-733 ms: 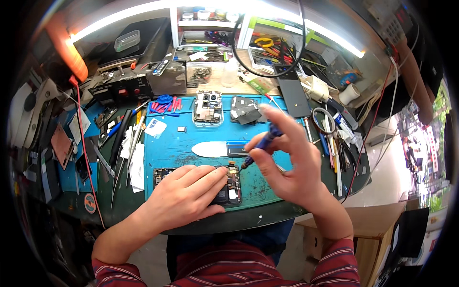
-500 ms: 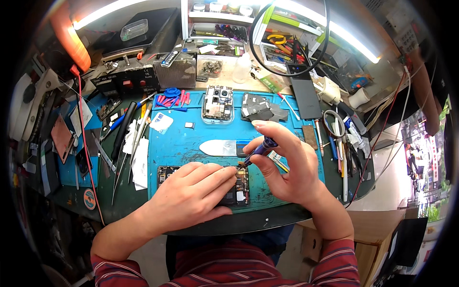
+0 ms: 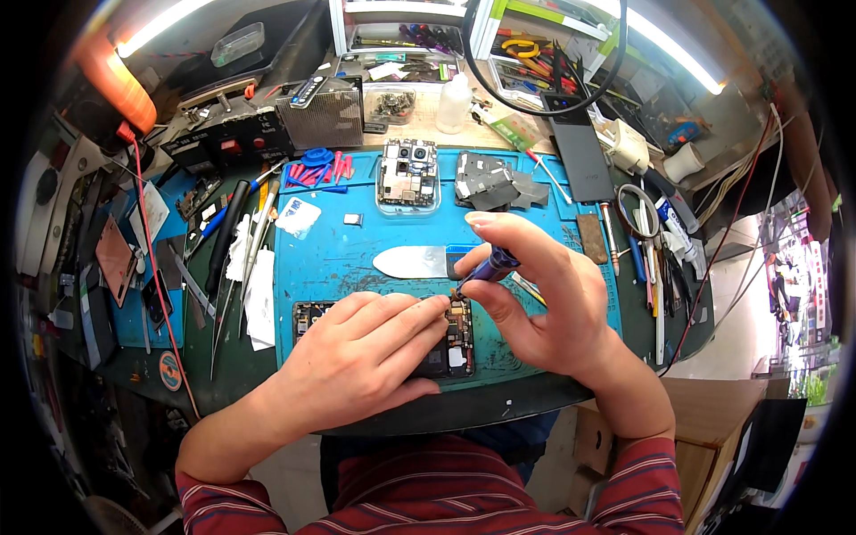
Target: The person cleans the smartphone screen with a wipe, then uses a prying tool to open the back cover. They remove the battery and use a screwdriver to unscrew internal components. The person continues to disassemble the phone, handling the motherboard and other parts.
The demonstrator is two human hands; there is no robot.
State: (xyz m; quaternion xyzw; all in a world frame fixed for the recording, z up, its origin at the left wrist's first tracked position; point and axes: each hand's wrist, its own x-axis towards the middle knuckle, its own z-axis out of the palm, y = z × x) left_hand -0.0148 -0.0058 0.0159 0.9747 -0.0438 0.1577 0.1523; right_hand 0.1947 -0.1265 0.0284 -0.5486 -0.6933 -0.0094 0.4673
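Note:
An opened phone [image 3: 458,337] lies sideways near the front of the blue mat, its inner boards and dark battery bare. My left hand [image 3: 364,341] rests flat across its middle, fingers stretched out and hiding much of it. The fingertips reach close to the phone's upper right part. In my right hand [image 3: 560,308] a dark blue screwdriver [image 3: 489,266] is gripped between thumb and fingers, tilted, with its tip down at that same upper right part. Whether the tip sits in a screw is too small to tell. Just behind lies a flat metal blade [image 3: 410,262] with a blue handle, partly covered by my right hand.
A circuit board with camera modules [image 3: 408,174] sits in a clear box on the blue mat [image 3: 339,254]. Dark sheet pieces [image 3: 499,183] lie beside it. Tweezers [image 3: 236,276] and other tools crowd the left, more tools the right. A black cable loop [image 3: 546,112] hangs above.
The whole view has shifted slightly. My hands, the screwdriver and the phone keep nearly the same places relative to one another.

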